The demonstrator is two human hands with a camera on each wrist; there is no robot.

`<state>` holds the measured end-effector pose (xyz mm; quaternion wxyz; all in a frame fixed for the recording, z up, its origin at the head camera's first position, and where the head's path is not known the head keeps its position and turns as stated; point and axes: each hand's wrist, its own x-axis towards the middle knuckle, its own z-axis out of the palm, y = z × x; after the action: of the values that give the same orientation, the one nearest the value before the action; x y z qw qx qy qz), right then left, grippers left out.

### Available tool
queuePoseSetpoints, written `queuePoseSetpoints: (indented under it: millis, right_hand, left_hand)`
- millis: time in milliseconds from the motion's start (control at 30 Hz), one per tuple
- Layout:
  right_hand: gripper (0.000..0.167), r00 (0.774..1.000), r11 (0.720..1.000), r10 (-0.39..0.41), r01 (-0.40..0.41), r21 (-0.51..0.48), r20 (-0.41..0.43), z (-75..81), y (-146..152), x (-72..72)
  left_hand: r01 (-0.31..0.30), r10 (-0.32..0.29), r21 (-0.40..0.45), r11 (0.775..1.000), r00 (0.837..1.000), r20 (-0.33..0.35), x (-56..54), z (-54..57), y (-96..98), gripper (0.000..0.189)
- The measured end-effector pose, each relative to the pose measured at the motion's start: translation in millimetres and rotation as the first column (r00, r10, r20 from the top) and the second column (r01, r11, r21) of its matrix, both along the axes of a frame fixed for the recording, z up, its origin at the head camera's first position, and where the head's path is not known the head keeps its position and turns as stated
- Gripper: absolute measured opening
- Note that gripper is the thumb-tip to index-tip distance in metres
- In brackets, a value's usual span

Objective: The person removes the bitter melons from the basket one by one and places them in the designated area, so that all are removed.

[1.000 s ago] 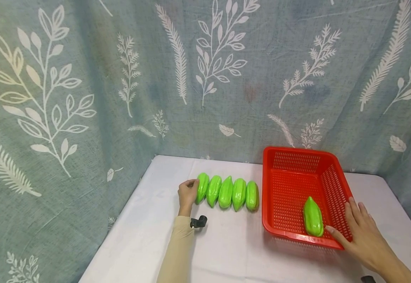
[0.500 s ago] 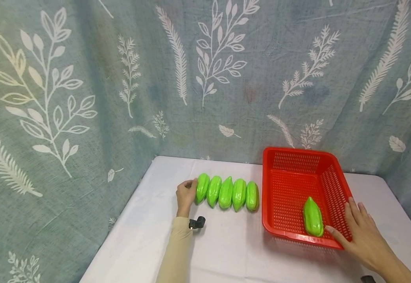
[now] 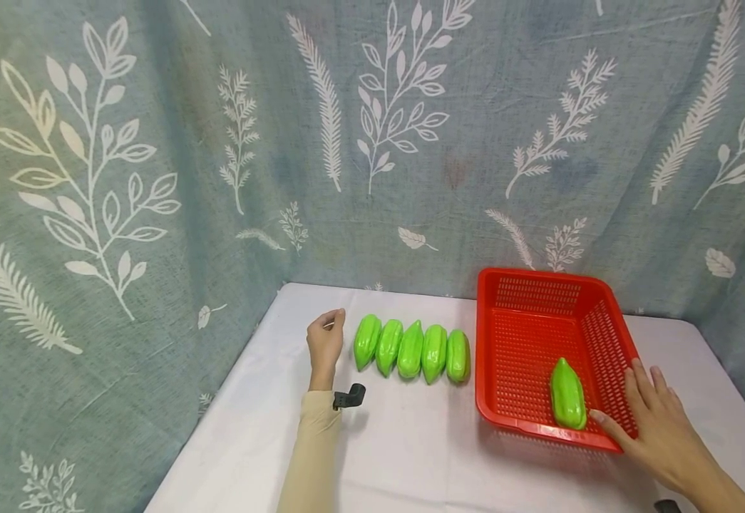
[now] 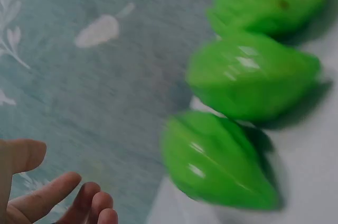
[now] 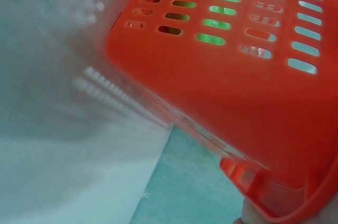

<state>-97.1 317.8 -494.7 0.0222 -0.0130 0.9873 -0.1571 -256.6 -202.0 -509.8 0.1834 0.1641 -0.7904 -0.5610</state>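
Several green ridged star fruits [image 3: 410,350] lie side by side in a row on the white tabletop. My left hand [image 3: 325,343] is just left of the row, apart from the leftmost star fruit [image 3: 367,342]. It holds nothing; in the left wrist view its thumb and fingers [image 4: 58,189] are spread apart. A red plastic basket [image 3: 486,356] stands right of the row, with one star fruit [image 3: 567,395] inside near its front right corner. My right hand [image 3: 664,431] rests on that corner's rim, fingers extended. In the right wrist view the basket wall [image 5: 211,81] hides most of the hand.
The white-covered table [image 3: 410,449] runs back to a leaf-patterned grey-green curtain [image 3: 449,178], which also hangs along the left side. A small black camera [image 3: 349,396] is strapped to the left wrist.
My left hand has let go of the leftmost star fruit and drawn away to the left. That star fruit now lies slightly further left. The right hand and basket have not moved.
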Motion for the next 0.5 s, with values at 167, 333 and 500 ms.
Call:
queuePoseSetpoints:
  millis: [167,333,500]
  right_hand:
    - [0.116,1.0,1.0,-0.003,0.003,0.023,-0.016,-1.9,0,1.0]
    - [0.115,0.999,1.0,0.007,-0.006,0.028,-0.036,-3.7,2,1.5]
    - [0.114,0.999,1.0,0.024,-0.024,0.003,-0.037,-3.0,2,0.9]
  left_hand:
    - [0.043,-0.04,0.053,0.998,0.997,-0.061,6.0,29.2,14.7,0.042]
    - [0.161,-0.147,0.122,0.979,0.982,-0.12,13.8,54.0,36.9,0.042]
    - [0.291,-0.262,0.151,0.945,0.946,-0.19,20.1,74.8,60.8,0.041]
